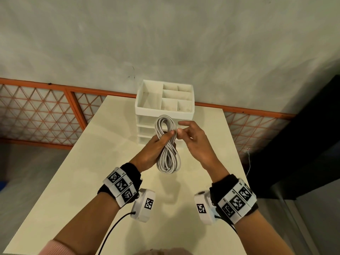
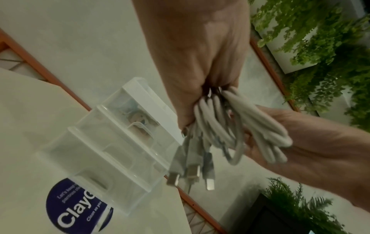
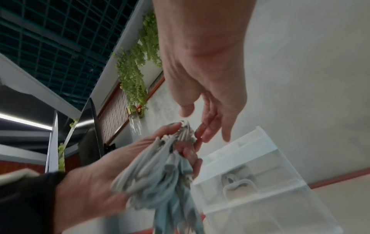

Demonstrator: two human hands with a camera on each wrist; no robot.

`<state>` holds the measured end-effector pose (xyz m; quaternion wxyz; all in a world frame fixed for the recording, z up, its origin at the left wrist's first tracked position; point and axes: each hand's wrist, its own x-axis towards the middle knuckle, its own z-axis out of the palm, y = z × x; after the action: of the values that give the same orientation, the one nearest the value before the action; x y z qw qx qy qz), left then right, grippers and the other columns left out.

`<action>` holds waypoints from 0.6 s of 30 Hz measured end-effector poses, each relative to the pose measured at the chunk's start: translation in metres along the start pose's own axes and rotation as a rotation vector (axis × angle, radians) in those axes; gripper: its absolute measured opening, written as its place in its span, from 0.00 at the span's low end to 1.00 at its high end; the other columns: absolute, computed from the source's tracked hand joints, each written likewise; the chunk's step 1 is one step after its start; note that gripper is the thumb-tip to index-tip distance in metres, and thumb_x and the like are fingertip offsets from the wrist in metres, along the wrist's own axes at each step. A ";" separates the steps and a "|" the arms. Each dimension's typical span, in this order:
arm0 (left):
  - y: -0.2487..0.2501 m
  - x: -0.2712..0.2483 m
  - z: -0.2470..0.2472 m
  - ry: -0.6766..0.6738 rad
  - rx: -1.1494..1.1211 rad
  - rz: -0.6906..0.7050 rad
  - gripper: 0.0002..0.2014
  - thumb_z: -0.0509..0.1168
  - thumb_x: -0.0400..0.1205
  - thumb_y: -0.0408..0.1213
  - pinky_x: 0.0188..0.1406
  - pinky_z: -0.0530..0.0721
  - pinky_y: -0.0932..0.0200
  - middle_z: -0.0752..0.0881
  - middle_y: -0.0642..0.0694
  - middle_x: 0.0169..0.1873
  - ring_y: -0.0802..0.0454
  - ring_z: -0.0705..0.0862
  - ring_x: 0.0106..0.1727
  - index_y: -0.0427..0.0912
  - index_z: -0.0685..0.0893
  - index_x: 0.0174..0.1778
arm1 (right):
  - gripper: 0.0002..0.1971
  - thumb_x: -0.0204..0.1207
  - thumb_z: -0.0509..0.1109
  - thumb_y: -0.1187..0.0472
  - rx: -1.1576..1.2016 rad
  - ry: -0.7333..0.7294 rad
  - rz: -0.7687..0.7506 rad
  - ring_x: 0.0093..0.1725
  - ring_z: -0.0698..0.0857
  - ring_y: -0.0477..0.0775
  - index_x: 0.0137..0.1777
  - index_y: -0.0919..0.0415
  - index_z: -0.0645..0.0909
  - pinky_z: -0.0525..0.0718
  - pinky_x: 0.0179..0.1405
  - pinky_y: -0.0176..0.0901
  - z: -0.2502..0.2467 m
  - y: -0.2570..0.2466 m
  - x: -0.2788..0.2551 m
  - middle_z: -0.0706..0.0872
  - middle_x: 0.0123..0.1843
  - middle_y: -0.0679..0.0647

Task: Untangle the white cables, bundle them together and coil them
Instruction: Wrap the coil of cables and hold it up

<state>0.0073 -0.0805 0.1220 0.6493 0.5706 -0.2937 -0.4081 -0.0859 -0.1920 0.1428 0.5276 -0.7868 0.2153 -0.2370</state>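
Gripped tight by the left hand [image 1: 154, 148] at the middle: white cables [image 1: 166, 144], already looped into a coil, likely pinched there so the loops could not spring loose. Held up above the surface [image 1: 77, 172], not resting on it. Right hand [image 1: 191, 137] just beside the coil, fingers loose and apart, holding nothing. Plug ends [image 2: 192, 172] hanging down. Behind, a white drawer box [image 1: 164, 107] on the surface. Farther back, a grey wall [image 1: 165, 34] and an orange railing [image 1: 36, 85].
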 end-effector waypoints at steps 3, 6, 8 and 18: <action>-0.001 0.002 0.002 0.035 -0.134 0.001 0.19 0.58 0.85 0.46 0.49 0.83 0.50 0.85 0.33 0.43 0.40 0.83 0.46 0.32 0.84 0.53 | 0.38 0.71 0.64 0.35 0.080 -0.123 0.213 0.64 0.82 0.49 0.78 0.52 0.60 0.78 0.68 0.47 0.004 0.004 -0.009 0.80 0.66 0.53; 0.003 0.002 0.008 0.004 -0.231 -0.003 0.14 0.61 0.84 0.45 0.39 0.84 0.59 0.82 0.44 0.32 0.50 0.83 0.35 0.40 0.83 0.39 | 0.52 0.63 0.73 0.35 0.294 -0.303 0.352 0.68 0.79 0.47 0.82 0.54 0.53 0.76 0.72 0.48 0.013 0.012 -0.014 0.74 0.75 0.53; 0.004 0.004 0.009 -0.025 -0.213 -0.010 0.14 0.62 0.82 0.47 0.40 0.79 0.56 0.78 0.44 0.31 0.49 0.78 0.36 0.41 0.81 0.37 | 0.39 0.69 0.76 0.44 0.380 -0.422 0.374 0.67 0.83 0.49 0.76 0.58 0.66 0.76 0.73 0.51 0.013 0.016 -0.012 0.81 0.71 0.55; 0.004 0.009 -0.004 -0.134 0.103 0.001 0.11 0.67 0.80 0.42 0.38 0.82 0.61 0.86 0.44 0.34 0.51 0.85 0.38 0.36 0.84 0.42 | 0.14 0.66 0.75 0.66 0.112 -0.526 0.450 0.58 0.85 0.53 0.52 0.59 0.82 0.79 0.67 0.50 0.013 0.015 -0.006 0.88 0.53 0.60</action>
<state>0.0160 -0.0860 0.1244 0.5980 0.5746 -0.3574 -0.4295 -0.0840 -0.1842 0.1238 0.6463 -0.7238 0.2265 0.0846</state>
